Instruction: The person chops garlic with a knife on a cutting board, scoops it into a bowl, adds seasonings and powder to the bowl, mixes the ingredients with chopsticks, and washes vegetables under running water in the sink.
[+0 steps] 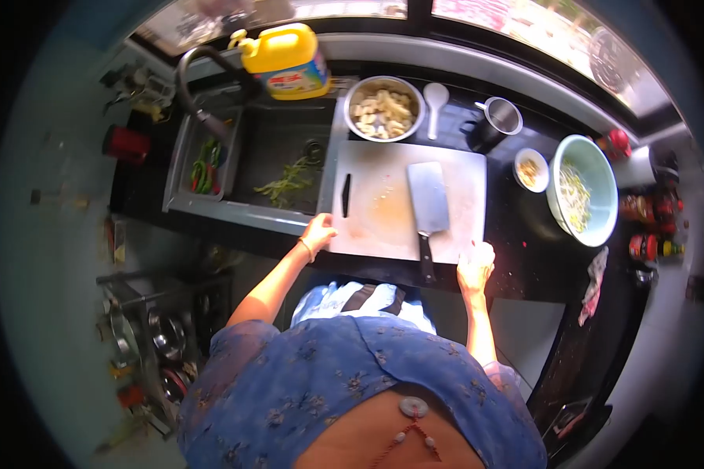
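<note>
A white cutting board (368,168) lies on the dark counter, right of the sink. My left hand (318,235) is closed on its front left corner, and my right hand (475,267) grips the front right corner; the fingertips of both are partly hidden. On the board rests a cleaver (429,197), its broad blade away from me and its black handle toward me, overhanging the front edge. Small food bits and a yellowish wet stain mark the board's surface. Behind the board stands a metal bowl (349,123) of pale cut pieces, with a white spoon (436,105) beside it.
Left is a sink (246,205) with green stems (287,184) and a basket of peppers (205,173). Behind it stands a yellow detergent jug (288,62). A metal cup (499,121), a small bowl (530,181), a pale green bowl of sprouts (606,191) and a cloth (594,285) lie right.
</note>
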{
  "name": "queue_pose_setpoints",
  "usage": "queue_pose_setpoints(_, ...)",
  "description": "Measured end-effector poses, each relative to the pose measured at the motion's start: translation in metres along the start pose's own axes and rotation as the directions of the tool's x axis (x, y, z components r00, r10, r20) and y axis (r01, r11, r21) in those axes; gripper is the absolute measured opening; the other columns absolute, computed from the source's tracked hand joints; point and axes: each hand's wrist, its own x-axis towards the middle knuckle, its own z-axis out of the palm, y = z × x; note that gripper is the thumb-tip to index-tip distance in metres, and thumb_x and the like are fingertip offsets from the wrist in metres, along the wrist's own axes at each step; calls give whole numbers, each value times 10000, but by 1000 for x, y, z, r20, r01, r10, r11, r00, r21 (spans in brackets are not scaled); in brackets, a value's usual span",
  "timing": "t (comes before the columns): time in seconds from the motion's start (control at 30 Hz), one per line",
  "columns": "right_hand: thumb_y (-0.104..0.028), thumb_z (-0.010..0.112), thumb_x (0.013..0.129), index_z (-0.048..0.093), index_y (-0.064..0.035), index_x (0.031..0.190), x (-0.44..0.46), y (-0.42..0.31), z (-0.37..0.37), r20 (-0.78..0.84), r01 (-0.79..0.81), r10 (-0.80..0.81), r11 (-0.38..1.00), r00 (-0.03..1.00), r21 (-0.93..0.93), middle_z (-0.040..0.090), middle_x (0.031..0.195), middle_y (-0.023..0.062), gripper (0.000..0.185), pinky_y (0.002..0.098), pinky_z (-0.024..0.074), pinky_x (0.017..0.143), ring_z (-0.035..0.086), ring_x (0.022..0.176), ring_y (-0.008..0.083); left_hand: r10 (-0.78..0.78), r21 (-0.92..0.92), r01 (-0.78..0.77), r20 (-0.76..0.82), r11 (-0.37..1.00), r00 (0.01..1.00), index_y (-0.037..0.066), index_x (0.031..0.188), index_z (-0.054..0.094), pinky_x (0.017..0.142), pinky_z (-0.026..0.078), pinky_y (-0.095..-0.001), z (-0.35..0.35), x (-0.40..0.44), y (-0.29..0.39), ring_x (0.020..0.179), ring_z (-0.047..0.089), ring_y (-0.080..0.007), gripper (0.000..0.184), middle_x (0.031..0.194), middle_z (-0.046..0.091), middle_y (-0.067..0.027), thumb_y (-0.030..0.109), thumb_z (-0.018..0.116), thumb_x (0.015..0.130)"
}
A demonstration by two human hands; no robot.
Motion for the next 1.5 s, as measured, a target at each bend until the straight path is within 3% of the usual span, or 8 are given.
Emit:
queue_pose_setpoints(0.07,-169,710,715,557,-15,1015,-6,-20,8,88,35,-70,936,994,350,567,892,152,370,405,459,775,557,850,334,-23,-59,27,77,998,997,24,1199,500,642,513,-289,-10,-13,13,811,607,-180,520,979,602,-126,55,621,694)
queue_pose_setpoints(0.23,-311,770,646,525,-2,1038,-16,-78,4,471,-109,20,981,882,161,595,947,164,556,396,464,796,580,919,320,-20,-256,50,118,965,993,28,1278,411,656,499,-254,-47,-14,3,797,613,-144,509,977,571,-87,39,564,792)
queue_pose_setpoints(0.63,-252,670,613,511,-42,856,-26,-167,23,381,-229,212,973,900,-2,563,768,131,359,407,445,703,561,736,322,-90,-451,-142,-453,881,887,-17,1082,566,600,482,-285,-321,95,-103,692,601,-150,362,763,627,-72,8,562,721)
queue_pose_setpoints(0.83,-275,716,622,523,-27,965,-12,-209,46,484,-365,477,877,734,-312,616,912,198,466,447,468,780,595,866,382,113,19,-125,-578,992,808,-12,1018,613,764,493,-336,-416,188,-125,777,621,-262,353,800,639,-129,9,615,666)
queue_pose_setpoints(1.0,-145,622,730,536,-3,944,44,-267,43,316,40,4,991,949,-131,594,915,173,271,378,474,728,600,837,295,116,162,-20,-610,987,784,28,1066,607,886,445,-401,-468,253,-118,1029,548,-370,400,1066,580,-217,81,577,671)
queue_pose_setpoints(1.2,-81,650,813,462,-19,1271,153,-532,56,387,-130,-238,682,891,720,602,982,65,499,256,472,737,575,840,118,93,394,84,-409,915,908,113,1217,530,970,386,-457,-497,293,-103,1161,449,-381,497,1205,510,-184,129,530,720)
queue_pose_setpoints(1.37,-69,671,761,495,7,968,201,-676,67,349,221,-496,773,795,595,592,765,104,283,308,476,603,594,636,201,325,618,104,-540,779,776,104,961,595,854,368,-459,-473,279,-108,1057,445,-306,280,1020,493,-121,125,644,686)
queue_pose_setpoints(1.5,-96,688,741,493,-3,934,201,-700,88,411,164,-492,770,767,617,582,715,118,290,328,476,596,596,627,243,331,626,74,-506,777,797,90,843,642,849,353,-439,-460,251,-105,1060,434,-295,222,1022,499,-109,206,725,673)
